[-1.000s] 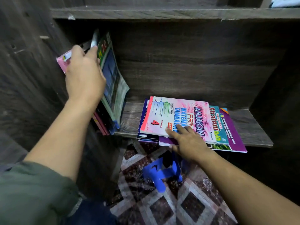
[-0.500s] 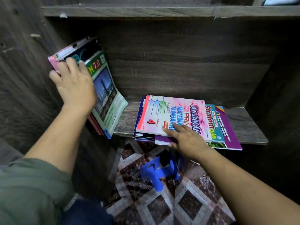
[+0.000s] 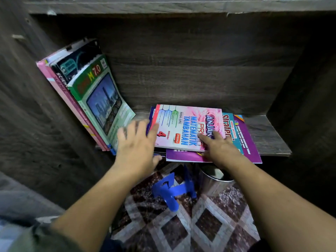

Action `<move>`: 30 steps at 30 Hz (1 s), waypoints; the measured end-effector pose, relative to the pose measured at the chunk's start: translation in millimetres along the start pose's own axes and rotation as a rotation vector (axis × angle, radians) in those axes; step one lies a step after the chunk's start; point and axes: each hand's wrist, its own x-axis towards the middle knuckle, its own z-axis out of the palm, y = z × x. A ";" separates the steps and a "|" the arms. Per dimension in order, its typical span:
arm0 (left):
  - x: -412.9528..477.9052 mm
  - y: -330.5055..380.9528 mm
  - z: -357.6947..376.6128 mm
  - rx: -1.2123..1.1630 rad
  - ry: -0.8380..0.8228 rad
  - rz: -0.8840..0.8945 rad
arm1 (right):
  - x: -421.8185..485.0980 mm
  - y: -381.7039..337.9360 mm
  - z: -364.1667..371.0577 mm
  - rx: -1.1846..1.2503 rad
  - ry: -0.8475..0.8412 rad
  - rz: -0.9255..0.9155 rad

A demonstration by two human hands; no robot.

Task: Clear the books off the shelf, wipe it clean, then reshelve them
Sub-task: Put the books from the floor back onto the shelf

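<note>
Head view: shelf (image 3: 269,135) holds leaning books (image 3: 101,106), flat stack (image 3: 185,124).

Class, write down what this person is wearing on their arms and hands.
The left hand and right hand are bare, with no gloves, rings or watch to be seen. A grey-green sleeve covers the left upper arm. Both forearms are uncovered.
</note>
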 end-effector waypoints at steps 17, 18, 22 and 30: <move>46.1 0.1 6.8 -0.598 0.466 0.073 | -29.3 -33.6 -53.2 0.031 1.114 -0.298; 47.4 -8.0 4.8 -0.640 0.492 0.044 | -28.8 -28.3 -55.0 0.050 1.108 -0.260; 47.1 -30.7 -5.9 -0.961 0.502 -0.059 | -27.5 -11.9 -65.0 0.220 1.093 -0.262; 55.8 -42.1 -12.9 -1.145 0.578 -0.071 | -37.2 -18.3 -85.5 0.868 0.931 -0.362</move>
